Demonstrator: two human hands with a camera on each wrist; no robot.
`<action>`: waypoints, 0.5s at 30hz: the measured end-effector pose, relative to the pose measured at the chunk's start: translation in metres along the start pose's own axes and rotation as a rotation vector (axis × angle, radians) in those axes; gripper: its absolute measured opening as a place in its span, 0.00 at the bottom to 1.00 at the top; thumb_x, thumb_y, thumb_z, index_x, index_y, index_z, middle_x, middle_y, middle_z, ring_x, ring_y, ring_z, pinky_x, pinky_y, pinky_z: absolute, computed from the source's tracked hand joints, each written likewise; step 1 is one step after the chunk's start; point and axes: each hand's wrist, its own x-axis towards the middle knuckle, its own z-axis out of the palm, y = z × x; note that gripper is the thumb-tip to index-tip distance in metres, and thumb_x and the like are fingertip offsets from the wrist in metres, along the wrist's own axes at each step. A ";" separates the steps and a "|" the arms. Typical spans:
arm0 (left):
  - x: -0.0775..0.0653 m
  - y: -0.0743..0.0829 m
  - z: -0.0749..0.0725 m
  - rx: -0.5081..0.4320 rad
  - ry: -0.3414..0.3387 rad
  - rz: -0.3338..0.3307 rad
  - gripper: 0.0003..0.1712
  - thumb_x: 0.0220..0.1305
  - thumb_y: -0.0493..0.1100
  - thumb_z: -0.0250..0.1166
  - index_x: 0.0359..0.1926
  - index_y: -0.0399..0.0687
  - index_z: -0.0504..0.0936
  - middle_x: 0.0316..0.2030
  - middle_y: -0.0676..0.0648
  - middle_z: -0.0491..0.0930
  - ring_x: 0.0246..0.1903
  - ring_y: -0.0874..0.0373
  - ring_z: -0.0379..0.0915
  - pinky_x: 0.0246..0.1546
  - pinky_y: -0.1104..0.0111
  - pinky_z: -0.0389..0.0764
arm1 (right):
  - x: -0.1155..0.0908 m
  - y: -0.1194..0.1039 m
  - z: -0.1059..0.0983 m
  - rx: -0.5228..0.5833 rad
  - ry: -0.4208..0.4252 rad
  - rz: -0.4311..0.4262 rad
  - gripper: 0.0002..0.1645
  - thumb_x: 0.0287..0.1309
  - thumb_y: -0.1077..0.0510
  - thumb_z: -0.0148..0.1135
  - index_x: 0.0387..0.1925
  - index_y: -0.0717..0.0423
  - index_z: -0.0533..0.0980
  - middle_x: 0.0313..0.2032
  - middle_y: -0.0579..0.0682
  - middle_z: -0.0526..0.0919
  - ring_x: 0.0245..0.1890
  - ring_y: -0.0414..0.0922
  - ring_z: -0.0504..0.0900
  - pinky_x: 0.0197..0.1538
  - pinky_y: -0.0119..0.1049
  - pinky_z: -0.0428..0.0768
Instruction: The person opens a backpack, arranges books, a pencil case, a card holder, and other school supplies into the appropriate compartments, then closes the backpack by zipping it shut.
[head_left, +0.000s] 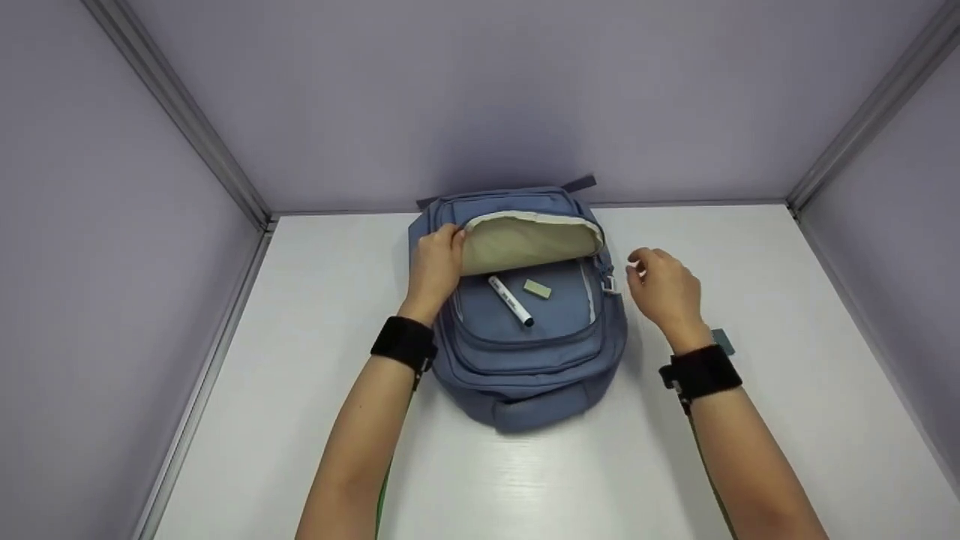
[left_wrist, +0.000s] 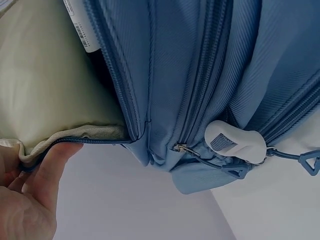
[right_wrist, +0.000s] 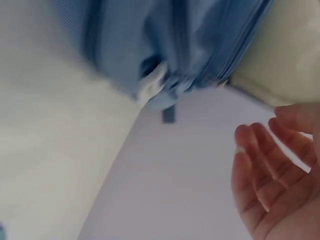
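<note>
A blue backpack [head_left: 525, 356] lies on the white table, its front pocket unzipped and the cream-lined flap [head_left: 525, 244] folded back. Pinched between thumb and fingers of my left hand [head_left: 437, 262] is the flap's left edge; the left wrist view shows the fingers on its zippered rim [left_wrist: 75, 140]. Inside the pocket lie a white marker [head_left: 511, 301] with a black cap end and a small pale green block [head_left: 537, 289], perhaps an eraser. My right hand [head_left: 667, 289] hovers right of the backpack, fingers loosely bent, holding nothing.
A small teal item [head_left: 722, 342] lies partly hidden behind the right wrist. White plastic pieces [left_wrist: 235, 142] hang by the backpack's zippers. Grey-lilac panels [head_left: 480, 97] wall the table [head_left: 322, 360] at the back and both sides.
</note>
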 end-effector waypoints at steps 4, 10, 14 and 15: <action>0.000 0.000 0.000 -0.006 -0.022 -0.011 0.13 0.75 0.42 0.55 0.39 0.36 0.82 0.33 0.40 0.84 0.33 0.47 0.80 0.35 0.55 0.77 | -0.011 0.035 -0.005 -0.104 -0.133 0.176 0.14 0.62 0.61 0.59 0.48 0.63 0.78 0.38 0.63 0.81 0.30 0.61 0.81 0.27 0.57 0.77; -0.001 0.000 -0.001 -0.001 -0.038 -0.021 0.14 0.75 0.43 0.55 0.39 0.37 0.81 0.33 0.40 0.83 0.34 0.46 0.80 0.35 0.55 0.77 | -0.031 0.075 -0.011 -0.192 -0.376 0.381 0.25 0.62 0.62 0.54 0.59 0.71 0.68 0.43 0.73 0.73 0.33 0.67 0.79 0.29 0.58 0.77; -0.001 -0.001 0.000 0.003 -0.019 -0.009 0.14 0.75 0.43 0.55 0.39 0.37 0.81 0.33 0.39 0.84 0.34 0.45 0.81 0.35 0.54 0.77 | -0.042 0.092 -0.014 -0.211 -0.496 0.460 0.28 0.62 0.63 0.51 0.61 0.75 0.63 0.45 0.78 0.69 0.33 0.69 0.77 0.30 0.60 0.77; -0.001 -0.001 0.001 0.002 -0.017 -0.008 0.14 0.75 0.42 0.55 0.39 0.36 0.81 0.33 0.39 0.84 0.34 0.45 0.81 0.35 0.54 0.77 | -0.045 0.095 -0.014 -0.214 -0.518 0.472 0.28 0.62 0.64 0.51 0.61 0.76 0.63 0.45 0.79 0.69 0.34 0.69 0.77 0.31 0.60 0.77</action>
